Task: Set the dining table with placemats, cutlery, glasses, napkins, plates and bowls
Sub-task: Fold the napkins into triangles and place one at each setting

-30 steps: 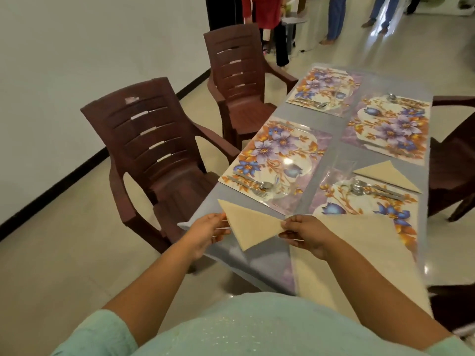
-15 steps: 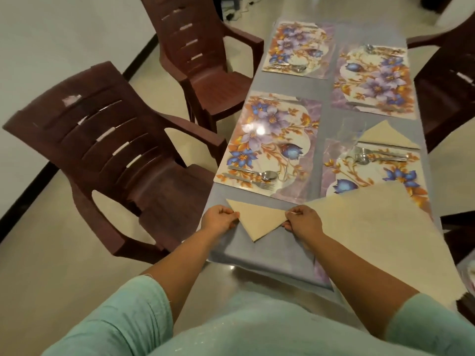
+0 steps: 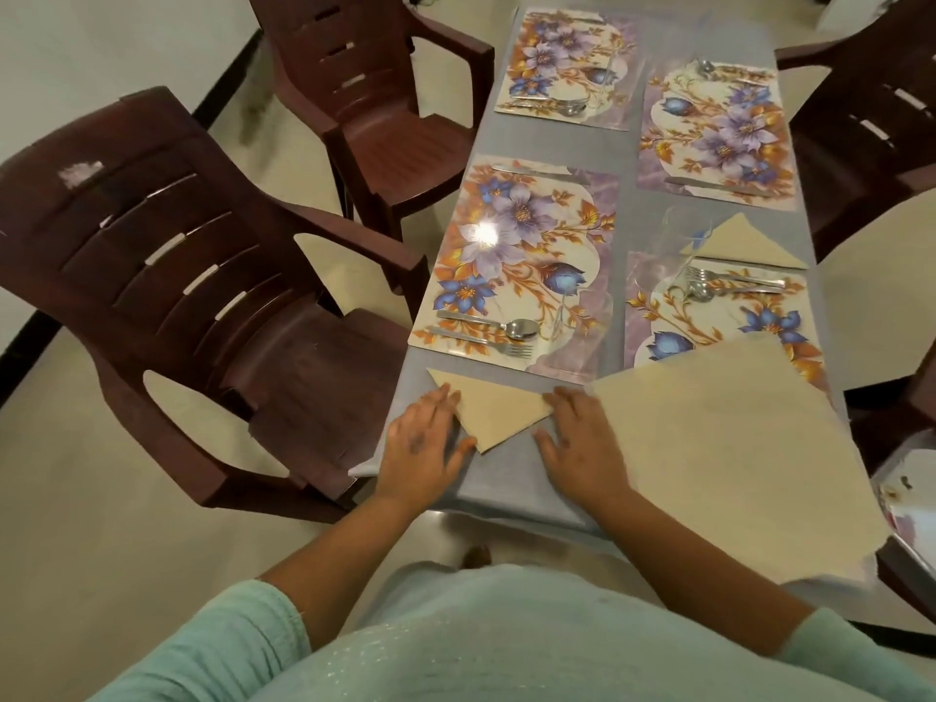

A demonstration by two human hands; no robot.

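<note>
A beige napkin, folded into a triangle, lay flat near the table's front edge. The left hand and right hand pressed its corners with flat, straight fingers, gripping nothing.

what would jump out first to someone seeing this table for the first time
Four bright floral placemats fill the grey table, each with cutlery on it. At the near edge, the left hand and right hand lie flat beside a folded triangular napkin, just below the near left placemat. A second folded napkin lies on the right side, and a large unfolded beige cloth covers the near right corner.
</note>
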